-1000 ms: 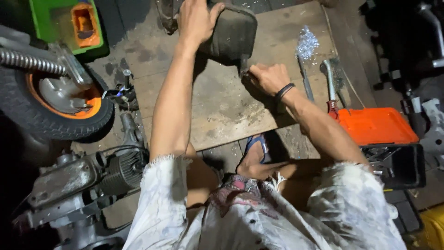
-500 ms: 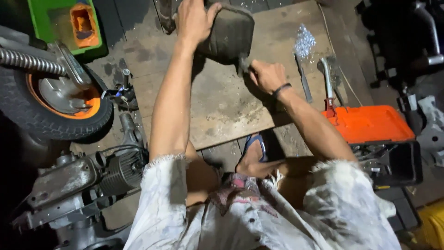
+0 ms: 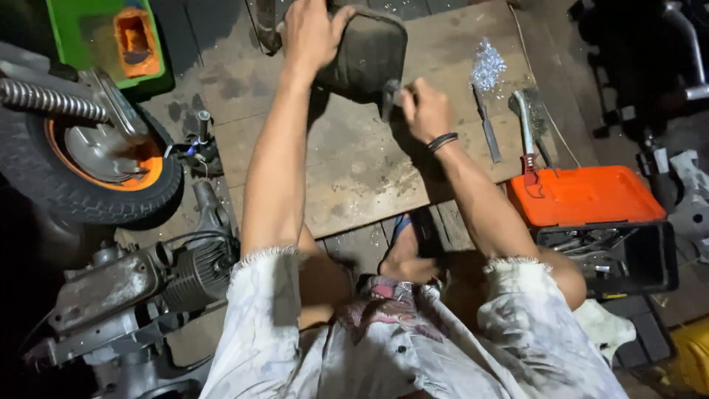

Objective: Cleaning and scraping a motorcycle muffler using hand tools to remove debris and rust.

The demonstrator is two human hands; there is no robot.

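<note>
Worn planks (image 3: 354, 170) form the work surface, with an engine (image 3: 133, 281) and a wheel (image 3: 88, 155) off to the near left. Farther out, the right hand (image 3: 425, 111) pinches a small tool against the edge of a dark panel (image 3: 369, 52). Beyond it, the left hand (image 3: 310, 33) clamps the panel's top, holding it tilted on the planks, with a file (image 3: 487, 133) and an orange case (image 3: 583, 196) to the right.
</note>
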